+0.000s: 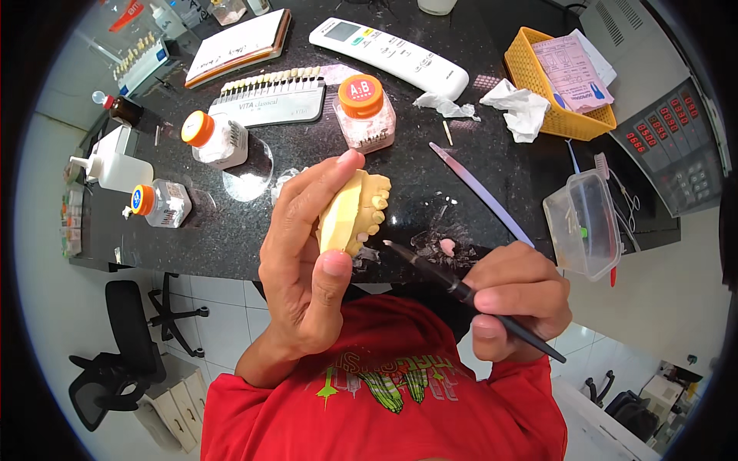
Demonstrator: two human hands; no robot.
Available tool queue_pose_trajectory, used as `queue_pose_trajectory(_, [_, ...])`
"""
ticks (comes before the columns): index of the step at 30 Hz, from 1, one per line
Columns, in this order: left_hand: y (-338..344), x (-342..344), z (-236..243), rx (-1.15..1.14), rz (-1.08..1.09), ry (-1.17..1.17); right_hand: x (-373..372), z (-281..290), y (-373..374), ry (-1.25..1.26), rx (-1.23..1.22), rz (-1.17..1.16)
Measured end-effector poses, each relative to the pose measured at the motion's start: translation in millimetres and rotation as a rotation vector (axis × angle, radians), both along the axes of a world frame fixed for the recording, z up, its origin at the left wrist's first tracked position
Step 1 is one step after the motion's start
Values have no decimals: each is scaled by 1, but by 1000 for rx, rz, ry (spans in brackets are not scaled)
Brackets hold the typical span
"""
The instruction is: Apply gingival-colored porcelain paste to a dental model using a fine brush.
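Observation:
Between the fingers and thumb of my left hand (pixel 296 265) is a yellow plaster dental model (pixel 350 211), tilted so its row of teeth faces right. One small pinkish tooth shows near its lower end. My right hand (pixel 523 296) pinches a thin black brush (pixel 453 286). Its tip, carrying a bit of pale pink material, points at the model and stays a short way apart from it. Below and right of the brush tip, a small pink lump (pixel 447 247) lies on a smeared patch of the black countertop (pixel 369 265).
Beyond the model stand orange-capped powder jars (pixel 365 123) and a tooth shade guide (pixel 269 104). A white remote control (pixel 392 58) lies behind. To the right are a purple strip (pixel 484 196), crumpled tissue (pixel 519 107), a yellow basket (pixel 565 123) and a clear plastic tub (pixel 580 227).

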State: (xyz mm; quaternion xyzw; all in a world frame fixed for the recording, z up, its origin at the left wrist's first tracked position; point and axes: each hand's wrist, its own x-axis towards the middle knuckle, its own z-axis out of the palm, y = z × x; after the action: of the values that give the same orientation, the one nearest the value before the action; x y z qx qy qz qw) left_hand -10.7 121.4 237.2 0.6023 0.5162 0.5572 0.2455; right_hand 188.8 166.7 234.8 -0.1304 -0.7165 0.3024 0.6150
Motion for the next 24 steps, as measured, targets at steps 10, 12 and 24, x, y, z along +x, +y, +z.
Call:
queue_pose_trajectory(10, [2, 2, 0, 51, -65, -147, -5, 2, 5, -96, -14, 33])
queue_pose_trajectory(12, [2, 3, 0, 49, -63, -143, -4, 2, 5, -115, -7, 30])
queue_pose_trajectory(24, [1, -2, 0, -11, -38, -36, -2, 2, 4, -120, -8, 37])
